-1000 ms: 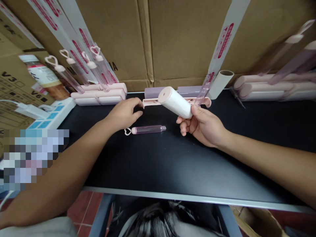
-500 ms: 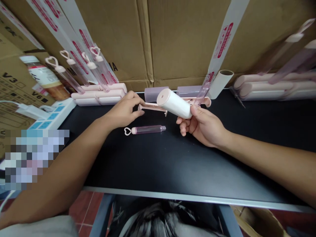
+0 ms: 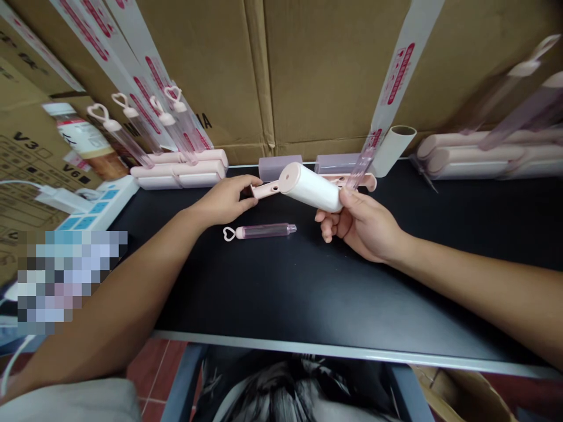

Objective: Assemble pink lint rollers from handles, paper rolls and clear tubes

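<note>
My left hand (image 3: 226, 199) is closed on one end of a narrow pink plastic bracket (image 3: 265, 190) with a small hole. The bracket's far end is hidden behind a white cylinder (image 3: 311, 189) with a pink end cap. That cylinder is tilted in my right hand (image 3: 363, 223), gripped near its lower end. On the black tabletop, below the bracket, lies a clear pinkish tube handle (image 3: 266, 230) with a heart-shaped loop. Just behind my right hand, another pink bracket (image 3: 369, 181) and a clear tube (image 3: 364, 167) show in part.
Assembled pink-and-white rollers (image 3: 197, 173) with upright heart handles stand at the back left; more rollers (image 3: 488, 155) stand at the right. An open white tube (image 3: 396, 151) leans against the cardboard. Translucent purple pieces (image 3: 280, 167) lie along the back edge. A power strip (image 3: 99, 205) and bottle (image 3: 88, 140) are left.
My left hand has tipped the pink bracket, so its face with the hole now shows and its far end sits behind the cylinder. My right hand has hardly moved.
</note>
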`<state>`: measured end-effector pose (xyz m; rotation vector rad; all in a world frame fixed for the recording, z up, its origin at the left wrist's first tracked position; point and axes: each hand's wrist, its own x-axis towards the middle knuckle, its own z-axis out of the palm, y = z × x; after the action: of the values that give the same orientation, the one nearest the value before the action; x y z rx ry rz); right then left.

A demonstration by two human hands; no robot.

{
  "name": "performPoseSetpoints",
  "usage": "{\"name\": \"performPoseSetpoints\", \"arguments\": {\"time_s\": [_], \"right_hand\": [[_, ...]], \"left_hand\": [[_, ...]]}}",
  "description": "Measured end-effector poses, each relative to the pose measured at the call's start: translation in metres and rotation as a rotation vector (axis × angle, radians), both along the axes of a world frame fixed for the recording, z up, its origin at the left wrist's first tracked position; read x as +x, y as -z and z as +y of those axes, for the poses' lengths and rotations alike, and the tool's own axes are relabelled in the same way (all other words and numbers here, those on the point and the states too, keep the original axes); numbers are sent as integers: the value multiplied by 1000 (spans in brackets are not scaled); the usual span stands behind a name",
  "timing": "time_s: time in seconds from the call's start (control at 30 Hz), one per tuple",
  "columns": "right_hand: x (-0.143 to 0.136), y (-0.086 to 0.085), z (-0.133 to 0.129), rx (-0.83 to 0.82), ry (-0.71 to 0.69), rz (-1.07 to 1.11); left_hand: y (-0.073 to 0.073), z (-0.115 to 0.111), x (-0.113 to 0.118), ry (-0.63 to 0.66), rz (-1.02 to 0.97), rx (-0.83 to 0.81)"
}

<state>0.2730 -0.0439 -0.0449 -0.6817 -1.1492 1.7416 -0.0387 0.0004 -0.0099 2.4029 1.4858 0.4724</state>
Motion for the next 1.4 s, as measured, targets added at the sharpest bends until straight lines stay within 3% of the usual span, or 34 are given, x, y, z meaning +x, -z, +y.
{"name": "performPoseSetpoints", "arguments": {"time_s": [0.2, 0.43, 0.57, 0.67, 0.83, 1.03, 1.4], "right_hand": [[0, 1, 0, 3, 12, 7], [0, 3, -1, 39, 96, -10], [0, 1, -2, 45, 96, -13], [1, 1, -3, 39, 74, -32], [4, 1, -5, 90, -38, -107], [4, 1, -8, 168, -119, -171], [6, 0, -8, 198, -242, -234]], "left_hand": [[-10, -11, 3, -65, -107, 106], [-30, -33, -9, 64, -286, 298], [-40, -39, -13, 30, -234, 394], [-37, -41, -8, 27, -239, 424], [-26, -50, 10, 132, -338, 283], [-28, -62, 27, 242, -280, 277], [-26, -62, 33, 253, -153, 304]]}}
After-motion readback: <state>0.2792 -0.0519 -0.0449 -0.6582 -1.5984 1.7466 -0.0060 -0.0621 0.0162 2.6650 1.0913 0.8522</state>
